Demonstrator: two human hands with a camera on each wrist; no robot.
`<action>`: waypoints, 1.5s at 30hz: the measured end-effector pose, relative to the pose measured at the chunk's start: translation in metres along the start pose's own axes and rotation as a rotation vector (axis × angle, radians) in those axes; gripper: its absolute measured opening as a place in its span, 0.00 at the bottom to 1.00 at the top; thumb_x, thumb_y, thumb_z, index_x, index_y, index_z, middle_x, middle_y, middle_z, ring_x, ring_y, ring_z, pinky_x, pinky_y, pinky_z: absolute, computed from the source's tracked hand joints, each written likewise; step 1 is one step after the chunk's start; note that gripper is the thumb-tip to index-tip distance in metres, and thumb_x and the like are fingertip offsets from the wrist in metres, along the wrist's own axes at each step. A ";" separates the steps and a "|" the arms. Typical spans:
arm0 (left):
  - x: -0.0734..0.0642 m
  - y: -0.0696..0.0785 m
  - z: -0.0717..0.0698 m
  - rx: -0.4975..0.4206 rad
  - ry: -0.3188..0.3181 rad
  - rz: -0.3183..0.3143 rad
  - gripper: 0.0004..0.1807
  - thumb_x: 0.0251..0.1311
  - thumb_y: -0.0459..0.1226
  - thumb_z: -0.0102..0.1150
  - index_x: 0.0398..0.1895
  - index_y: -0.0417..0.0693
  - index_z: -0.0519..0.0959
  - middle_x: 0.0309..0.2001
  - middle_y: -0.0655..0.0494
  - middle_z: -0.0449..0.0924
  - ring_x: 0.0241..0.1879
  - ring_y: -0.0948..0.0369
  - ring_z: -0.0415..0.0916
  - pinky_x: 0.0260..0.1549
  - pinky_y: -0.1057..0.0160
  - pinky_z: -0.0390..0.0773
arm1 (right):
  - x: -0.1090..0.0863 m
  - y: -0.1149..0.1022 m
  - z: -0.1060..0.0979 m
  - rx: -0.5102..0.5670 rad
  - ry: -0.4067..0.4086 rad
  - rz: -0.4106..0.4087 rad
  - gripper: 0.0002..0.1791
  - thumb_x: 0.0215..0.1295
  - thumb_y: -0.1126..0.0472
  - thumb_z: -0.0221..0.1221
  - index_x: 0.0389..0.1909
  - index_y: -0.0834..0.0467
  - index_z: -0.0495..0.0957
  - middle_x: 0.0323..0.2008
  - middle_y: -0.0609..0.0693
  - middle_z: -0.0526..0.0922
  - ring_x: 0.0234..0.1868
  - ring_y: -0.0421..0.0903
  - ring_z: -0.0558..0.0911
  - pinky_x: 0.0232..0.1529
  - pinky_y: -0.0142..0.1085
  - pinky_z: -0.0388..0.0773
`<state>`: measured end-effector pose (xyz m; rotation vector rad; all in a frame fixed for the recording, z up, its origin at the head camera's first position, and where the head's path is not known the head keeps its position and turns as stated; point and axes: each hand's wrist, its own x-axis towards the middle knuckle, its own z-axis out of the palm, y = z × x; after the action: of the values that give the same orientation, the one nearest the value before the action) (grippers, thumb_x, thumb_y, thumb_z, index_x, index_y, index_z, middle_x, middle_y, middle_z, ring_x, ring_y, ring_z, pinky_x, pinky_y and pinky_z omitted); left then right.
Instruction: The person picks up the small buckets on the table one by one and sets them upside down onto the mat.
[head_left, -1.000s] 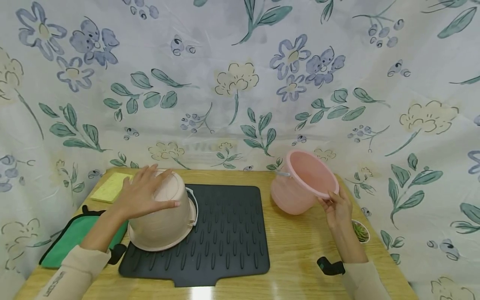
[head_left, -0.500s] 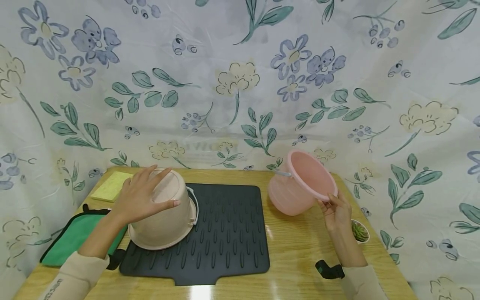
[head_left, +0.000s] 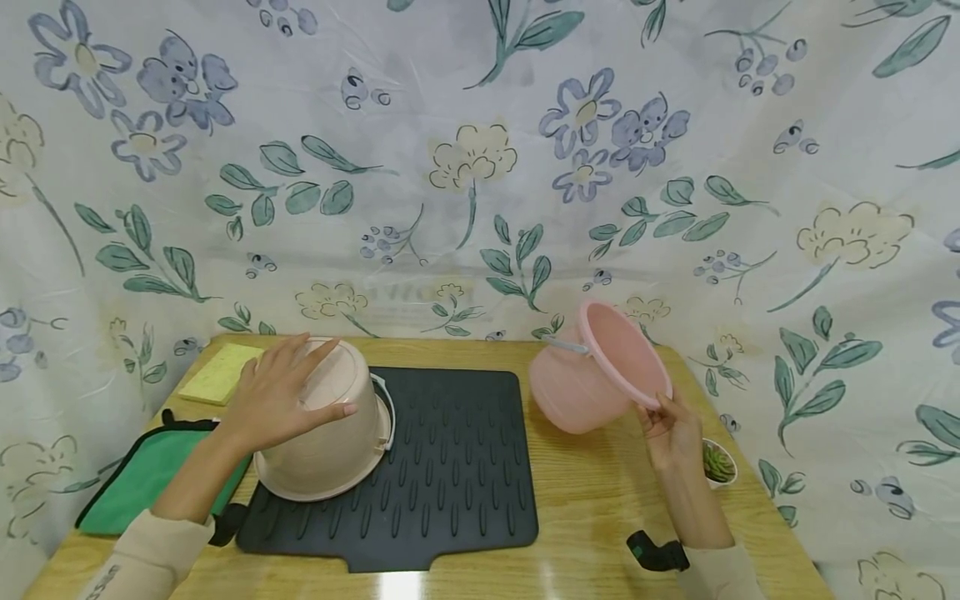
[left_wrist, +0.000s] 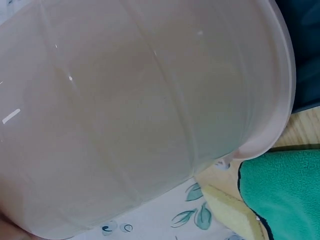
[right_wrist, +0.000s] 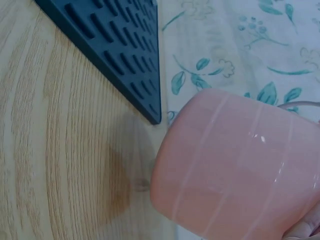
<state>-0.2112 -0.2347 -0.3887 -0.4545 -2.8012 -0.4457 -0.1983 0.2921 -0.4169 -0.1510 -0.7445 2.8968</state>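
An upside-down beige bucket (head_left: 337, 450) stands on the left of a dark ribbed drying mat (head_left: 457, 475), its white handle on the right side. My left hand (head_left: 270, 404) rests on its upturned base with fingers and thumb spread. In the left wrist view the wall of this bucket (left_wrist: 130, 110) fills most of the picture. Over the table's right side, a pink bucket (head_left: 570, 387) is tilted, its mouth facing right and up. My right hand (head_left: 675, 433) pinches its rim at the lower right. The right wrist view shows the bucket's side (right_wrist: 235, 165) and some fingertips (right_wrist: 306, 225).
A yellow sponge cloth (head_left: 217, 375) lies at the back left, and a green cloth with black edging (head_left: 150, 479) in front of it. A small potted succulent (head_left: 717, 463) stands by the right table edge. A floral curtain (head_left: 405, 167) hangs behind the wooden table (head_left: 585, 525).
The pink bucket has tipped slightly more, its base shifting left and its rim turning further right, with my right hand on it. My left hand and the beige bucket stay nearly still.
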 end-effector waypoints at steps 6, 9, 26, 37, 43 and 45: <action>-0.003 0.004 -0.001 -0.007 0.050 0.020 0.53 0.48 0.67 0.65 0.77 0.60 0.59 0.73 0.34 0.54 0.68 0.30 0.53 0.57 0.24 0.50 | -0.009 0.003 0.000 0.094 -0.027 0.029 0.14 0.76 0.72 0.39 0.50 0.66 0.74 0.29 0.58 0.79 0.26 0.49 0.81 0.29 0.36 0.84; -0.004 0.008 -0.002 -0.015 0.071 0.032 0.53 0.48 0.66 0.66 0.76 0.61 0.59 0.73 0.35 0.55 0.68 0.30 0.54 0.58 0.24 0.50 | -0.012 0.004 0.000 0.123 -0.035 0.030 0.14 0.76 0.72 0.40 0.47 0.67 0.76 0.28 0.58 0.80 0.26 0.50 0.81 0.29 0.36 0.84; -0.017 0.037 -0.004 -0.080 0.169 0.137 0.52 0.44 0.61 0.71 0.75 0.62 0.62 0.73 0.40 0.57 0.71 0.39 0.54 0.60 0.29 0.52 | -0.023 0.014 -0.003 0.137 -0.074 0.047 0.14 0.76 0.73 0.41 0.46 0.66 0.77 0.28 0.58 0.82 0.25 0.50 0.83 0.29 0.37 0.84; -0.023 0.057 -0.003 -0.110 0.224 0.230 0.54 0.43 0.63 0.70 0.76 0.63 0.61 0.73 0.41 0.58 0.71 0.42 0.56 0.60 0.32 0.56 | -0.025 0.017 -0.009 0.179 -0.115 0.061 0.14 0.76 0.73 0.41 0.45 0.68 0.76 0.29 0.59 0.82 0.26 0.51 0.83 0.30 0.38 0.85; -0.028 0.062 0.001 -0.108 0.226 0.222 0.54 0.42 0.63 0.71 0.76 0.65 0.61 0.73 0.42 0.58 0.71 0.44 0.55 0.56 0.32 0.60 | -0.029 0.020 -0.013 0.210 -0.107 0.070 0.12 0.75 0.73 0.43 0.45 0.68 0.75 0.31 0.60 0.81 0.28 0.51 0.83 0.31 0.38 0.85; -0.029 0.062 0.002 -0.101 0.229 0.221 0.53 0.42 0.64 0.70 0.76 0.64 0.61 0.73 0.42 0.58 0.71 0.43 0.56 0.55 0.32 0.60 | -0.031 0.022 -0.015 0.217 -0.108 0.076 0.12 0.76 0.73 0.42 0.46 0.68 0.75 0.32 0.60 0.81 0.29 0.51 0.83 0.32 0.38 0.85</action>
<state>-0.1639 -0.1855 -0.3837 -0.6803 -2.4835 -0.5533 -0.1686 0.2754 -0.4385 0.0024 -0.4432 3.0531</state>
